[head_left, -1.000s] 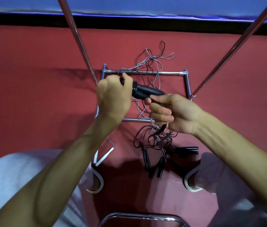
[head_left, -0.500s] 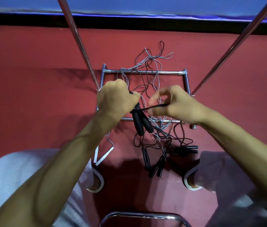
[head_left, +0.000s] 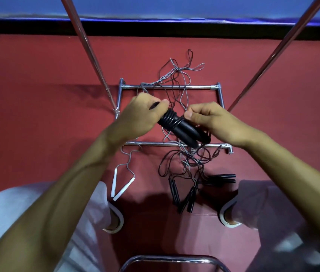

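Note:
A pair of black jump-rope handles (head_left: 182,129) lies side by side in mid-air, with black cord coiled several times around the upper end. My left hand (head_left: 142,115) grips that upper end, fingers curled round it. My right hand (head_left: 208,118) pinches the black cord close to the coils, on the handles' right side. The handles point down and to the right, over a chrome rack bar.
A chrome frame (head_left: 171,86) stands on the red floor, draped with tangled grey and black cords (head_left: 176,75). Several black handles (head_left: 186,197) and a white-handled rope (head_left: 119,186) lie on the floor. Two chrome poles (head_left: 88,50) slant upward. A chrome bar (head_left: 172,259) curves at the bottom.
The handles swung from hanging down to slanting right. More cord now sits coiled around their upper end, and my right hand has come in close to the coils.

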Available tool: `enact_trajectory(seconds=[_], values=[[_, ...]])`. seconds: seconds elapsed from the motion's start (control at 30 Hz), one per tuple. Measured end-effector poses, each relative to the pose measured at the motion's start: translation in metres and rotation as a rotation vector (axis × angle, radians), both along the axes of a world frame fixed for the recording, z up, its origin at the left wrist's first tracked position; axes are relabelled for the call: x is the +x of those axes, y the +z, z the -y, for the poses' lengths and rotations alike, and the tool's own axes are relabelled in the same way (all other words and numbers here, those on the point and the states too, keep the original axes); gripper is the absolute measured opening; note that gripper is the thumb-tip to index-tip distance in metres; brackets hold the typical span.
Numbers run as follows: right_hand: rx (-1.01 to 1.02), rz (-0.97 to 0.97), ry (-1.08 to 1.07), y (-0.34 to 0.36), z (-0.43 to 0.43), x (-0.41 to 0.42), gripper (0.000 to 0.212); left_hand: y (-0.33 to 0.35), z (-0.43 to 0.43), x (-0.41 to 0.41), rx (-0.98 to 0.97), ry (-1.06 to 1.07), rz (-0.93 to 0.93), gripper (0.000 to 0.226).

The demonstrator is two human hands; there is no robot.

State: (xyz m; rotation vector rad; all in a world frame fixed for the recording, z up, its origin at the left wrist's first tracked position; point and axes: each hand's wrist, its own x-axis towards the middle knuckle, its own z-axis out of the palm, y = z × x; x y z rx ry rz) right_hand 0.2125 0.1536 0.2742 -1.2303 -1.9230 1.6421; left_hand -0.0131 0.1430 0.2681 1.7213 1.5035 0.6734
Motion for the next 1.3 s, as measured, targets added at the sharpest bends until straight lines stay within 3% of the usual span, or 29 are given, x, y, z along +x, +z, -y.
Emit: enact_trajectory(seconds=[0.17,0.27,0.43,0.67,0.83,0.93,1.13,1.3], values=[[-0.283,-0.257,-0.084,0.003,0.016,-0.014,0.037,-0.002,0.009,0.007,-0.14,-0.023,0.26,0.045],[-0.188,-0.217,-0.079,0.007,0.02,-0.017,0.038,-0.007,0.016,0.013,-0.092,0.015,0.29,0.045],[-0.091,-0.129,-0.064,0.018,0.019,-0.013,0.041,-0.011,0.022,0.02,-0.015,0.047,0.318,0.065],[-0.078,-0.146,0.003,0.027,0.008,-0.007,0.04,-0.006,0.026,0.028,0.006,0.093,0.408,0.042],[-0.023,-0.208,0.036,0.024,0.004,-0.006,0.045,0.002,0.033,0.031,0.034,0.108,0.461,0.042],[0.036,-0.216,-0.008,0.018,0.009,-0.014,0.04,0.004,0.032,0.025,0.133,0.128,0.323,0.05],[0.247,0.063,0.002,0.016,0.003,-0.007,0.043,-0.002,0.027,0.024,0.228,0.083,-0.051,0.054],[0.467,0.187,0.071,0.009,0.001,-0.014,0.039,-0.005,0.025,0.02,0.171,0.112,-0.208,0.061]])
